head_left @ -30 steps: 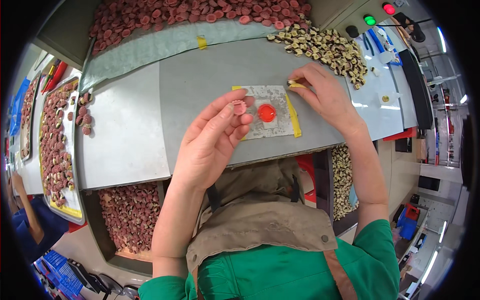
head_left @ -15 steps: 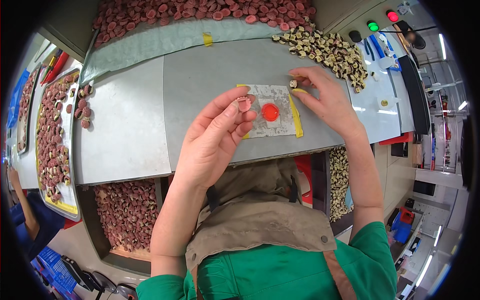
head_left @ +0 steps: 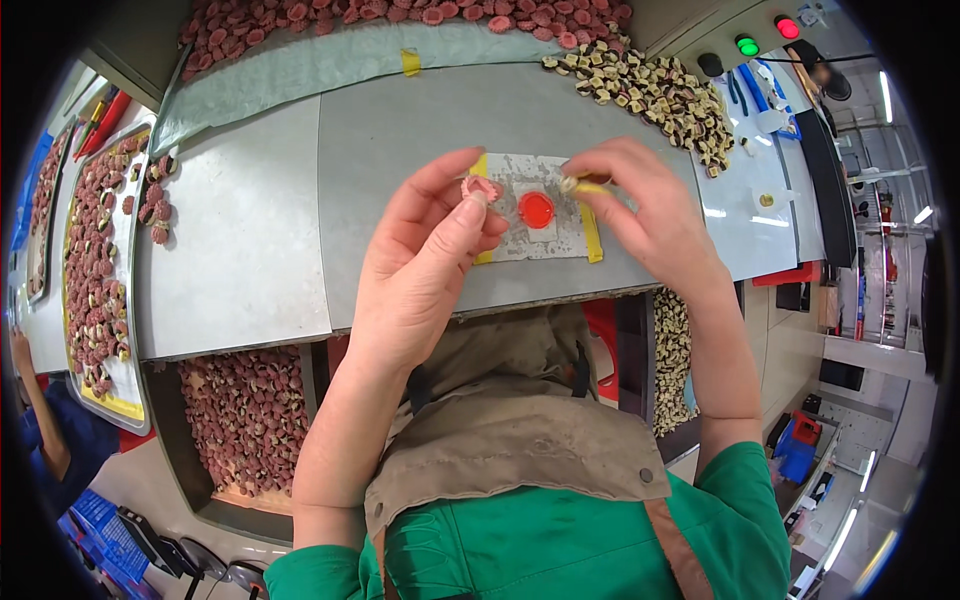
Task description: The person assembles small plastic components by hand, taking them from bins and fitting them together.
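My left hand is closed, pinching a small pink, ridged cup-shaped piece between thumb and fingers, its hollow showing. Opposite it, my right hand grips a small cream-coloured piece at its fingertips. Something yellow shows at the right thumb. The two pieces are apart. Between and just below them, a round red disc sits on a worn white plate, which has yellow tape along its sides.
Many pink cups lie heaped at the back. Cream-and-dark pieces are piled at back right. A tray of joined pieces stands left. Open drawers hold pink pieces and cream pieces. Another person's arm shows far left.
My right hand has moved left toward my left hand with the cream piece. The pink cup has tilted in my left fingers. The whole view has shifted slightly.
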`<state>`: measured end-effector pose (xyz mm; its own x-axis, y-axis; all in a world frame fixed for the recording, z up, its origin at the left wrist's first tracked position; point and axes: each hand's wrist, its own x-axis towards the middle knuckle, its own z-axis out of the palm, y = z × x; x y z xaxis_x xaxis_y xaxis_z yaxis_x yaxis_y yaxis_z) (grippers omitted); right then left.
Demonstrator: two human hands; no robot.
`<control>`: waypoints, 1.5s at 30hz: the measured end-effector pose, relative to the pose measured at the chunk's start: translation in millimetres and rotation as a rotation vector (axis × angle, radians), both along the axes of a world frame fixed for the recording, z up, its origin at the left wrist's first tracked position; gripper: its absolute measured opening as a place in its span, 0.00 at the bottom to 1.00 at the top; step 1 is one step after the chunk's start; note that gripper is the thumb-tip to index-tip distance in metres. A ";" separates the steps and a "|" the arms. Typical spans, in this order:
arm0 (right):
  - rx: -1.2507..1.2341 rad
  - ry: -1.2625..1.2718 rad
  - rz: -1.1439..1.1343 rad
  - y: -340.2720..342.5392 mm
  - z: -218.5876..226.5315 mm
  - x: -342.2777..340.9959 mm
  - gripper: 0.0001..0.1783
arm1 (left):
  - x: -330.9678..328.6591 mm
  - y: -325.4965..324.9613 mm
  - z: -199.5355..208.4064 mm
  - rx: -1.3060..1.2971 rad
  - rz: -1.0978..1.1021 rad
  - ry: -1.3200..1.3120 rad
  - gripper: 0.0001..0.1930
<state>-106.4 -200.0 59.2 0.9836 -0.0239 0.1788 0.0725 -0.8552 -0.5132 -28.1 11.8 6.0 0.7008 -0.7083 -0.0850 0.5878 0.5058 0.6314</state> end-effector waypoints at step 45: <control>0.199 -0.223 0.144 34.3 -12.6 1.0 0.16 | -12.3 -13.2 18.2 0.234 -0.007 -0.216 0.33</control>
